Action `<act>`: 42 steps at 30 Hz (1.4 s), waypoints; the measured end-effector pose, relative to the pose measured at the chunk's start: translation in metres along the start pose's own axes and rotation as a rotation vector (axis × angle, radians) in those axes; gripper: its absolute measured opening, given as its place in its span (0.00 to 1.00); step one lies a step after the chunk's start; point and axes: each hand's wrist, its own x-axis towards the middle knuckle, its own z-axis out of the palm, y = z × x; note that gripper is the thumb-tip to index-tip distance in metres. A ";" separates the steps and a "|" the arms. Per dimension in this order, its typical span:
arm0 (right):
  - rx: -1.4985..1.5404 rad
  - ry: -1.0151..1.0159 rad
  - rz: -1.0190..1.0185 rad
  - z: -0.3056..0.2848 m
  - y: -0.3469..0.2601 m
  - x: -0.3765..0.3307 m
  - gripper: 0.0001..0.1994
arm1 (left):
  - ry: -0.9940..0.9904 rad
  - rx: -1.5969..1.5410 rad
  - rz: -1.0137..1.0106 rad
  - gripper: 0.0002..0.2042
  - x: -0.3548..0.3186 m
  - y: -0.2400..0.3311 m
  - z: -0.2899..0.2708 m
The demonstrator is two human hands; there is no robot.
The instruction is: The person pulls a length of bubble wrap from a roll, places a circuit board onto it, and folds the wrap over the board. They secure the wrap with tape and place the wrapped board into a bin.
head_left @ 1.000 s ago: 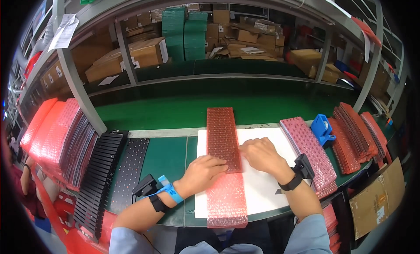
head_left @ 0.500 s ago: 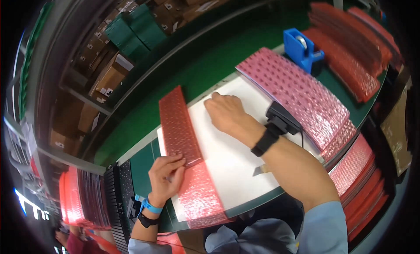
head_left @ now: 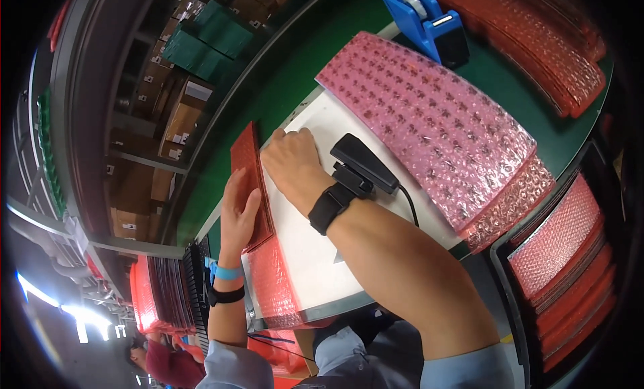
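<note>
A narrow dark red flat piece in bubble wrap (head_left: 244, 147) lies on the left part of a white board (head_left: 305, 271). My left hand (head_left: 236, 211) rests along this piece, its fingers stretched and thumb apart. From under the piece's near end, a lighter red bubble-wrap strip (head_left: 272, 285) runs to the table's near edge. My right hand (head_left: 290, 155) is closed beside the piece's far half, over the board. Its fingertips are hidden, so what it grips, if anything, does not show. A black device (head_left: 362, 162) with a cable sits by my right wrist strap.
A stack of pink bubble-wrap sheets (head_left: 429, 127) lies right of the board, near a blue tape dispenser (head_left: 426, 23). More red wrapped pieces (head_left: 530, 47) lie far right; others fill a black bin (head_left: 520, 302). A metal blade tip (head_left: 339, 257) shows beside my right forearm.
My left hand has gone from pinching at the bubble-wrap join to lying open farther up the dark red piece. My right hand, still closed, has come left to that piece. The view has shifted.
</note>
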 end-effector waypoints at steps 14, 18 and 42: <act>-0.012 0.021 -0.029 -0.005 0.006 -0.007 0.04 | -0.063 -0.065 -0.105 0.24 0.000 -0.012 0.012; 0.006 -0.006 -0.026 -0.005 0.004 -0.003 0.04 | -0.061 -0.020 -0.089 0.23 0.000 -0.013 0.013; 0.190 -0.245 -0.379 -0.035 -0.015 -0.009 0.16 | -0.010 -0.051 0.220 0.17 -0.028 -0.048 -0.034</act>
